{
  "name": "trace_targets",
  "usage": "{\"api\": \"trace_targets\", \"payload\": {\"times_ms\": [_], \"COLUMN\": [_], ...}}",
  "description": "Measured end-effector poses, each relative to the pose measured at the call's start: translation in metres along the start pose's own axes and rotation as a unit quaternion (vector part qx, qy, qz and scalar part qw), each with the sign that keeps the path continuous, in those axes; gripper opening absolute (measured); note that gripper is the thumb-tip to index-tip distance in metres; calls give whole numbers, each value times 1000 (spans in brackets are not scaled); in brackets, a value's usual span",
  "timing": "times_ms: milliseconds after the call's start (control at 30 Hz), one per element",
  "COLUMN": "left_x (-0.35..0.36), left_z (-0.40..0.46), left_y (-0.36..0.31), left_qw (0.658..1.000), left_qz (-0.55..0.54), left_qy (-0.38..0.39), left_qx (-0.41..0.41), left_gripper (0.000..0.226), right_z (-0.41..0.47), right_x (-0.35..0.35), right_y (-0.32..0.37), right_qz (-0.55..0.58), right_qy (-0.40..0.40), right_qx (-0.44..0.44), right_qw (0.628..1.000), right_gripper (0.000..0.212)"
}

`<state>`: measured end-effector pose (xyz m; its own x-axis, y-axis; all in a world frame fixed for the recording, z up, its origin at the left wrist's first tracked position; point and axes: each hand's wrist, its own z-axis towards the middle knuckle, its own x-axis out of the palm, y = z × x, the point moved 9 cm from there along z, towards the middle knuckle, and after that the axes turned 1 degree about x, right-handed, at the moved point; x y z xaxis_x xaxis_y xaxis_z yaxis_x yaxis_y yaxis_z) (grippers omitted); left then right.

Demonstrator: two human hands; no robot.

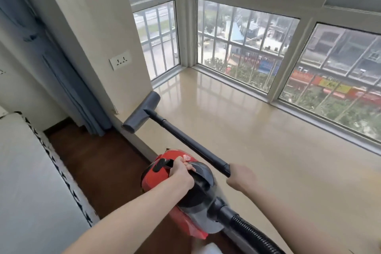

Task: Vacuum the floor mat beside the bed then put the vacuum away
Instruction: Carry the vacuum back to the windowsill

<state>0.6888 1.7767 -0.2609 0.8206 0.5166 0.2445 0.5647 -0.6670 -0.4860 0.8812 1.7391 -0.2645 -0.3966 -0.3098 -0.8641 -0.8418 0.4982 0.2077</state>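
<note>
Left hand (181, 173) is gripping the carry handle on top of the red vacuum (162, 173), fingers curled right round it, so the body is hanging lifted above the dark floor (99, 163) beside the sill's edge. Judgement: the weight is being taken on this hand so the unit can be carried, not rolled.

Right hand (241, 177) is holding the near end of the black wand (185, 138); the fingers are hidden behind the back of the hand, but the wand is running straight out of the fist, so the grip is reading as closed on it. The wand is pointing up and away with the grey floor nozzle (142, 112) at its far end, over the inner corner of the window sill (268, 150) and close to the wall; contact with either cannot be told. The ribbed hose (255, 231) is leaving the front of the vacuum and running out of the lower edge.

Judgement: with the nozzle off the floor and both pieces in hand, this is looking like the putting-away stage, the sill being a likely resting place.

Surface and room: the sill is a broad, glossy beige ledge reflecting the barred windows (247, 47). A wall socket (120, 61) is sitting on the cream pillar, a blue curtain (61, 80) is hanging left of it, and a bed (24, 171) with patterned edging is occupying the lower left. The floor mat is not in view.
</note>
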Motion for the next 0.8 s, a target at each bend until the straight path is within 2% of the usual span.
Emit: {"api": "trace_targets", "payload": {"times_ms": [300, 467, 800], "left_x": [75, 126, 200], "left_z": [78, 118, 199], "left_y": [-80, -113, -162], "left_qw": [1000, 1000, 997], "left_qz": [13, 2, 36], "left_qy": [-3, 8, 40], "left_qx": [-2, -14, -56], "left_gripper": [34, 33, 35], "right_z": [121, 182, 279], "right_x": [-38, -57, -101], "right_y": [45, 55, 74], "right_qz": [-23, -34, -71], "right_qy": [-19, -4, -26], "right_qx": [-3, 1, 55], "right_qw": [1000, 999, 996], "right_gripper": [31, 33, 36]}}
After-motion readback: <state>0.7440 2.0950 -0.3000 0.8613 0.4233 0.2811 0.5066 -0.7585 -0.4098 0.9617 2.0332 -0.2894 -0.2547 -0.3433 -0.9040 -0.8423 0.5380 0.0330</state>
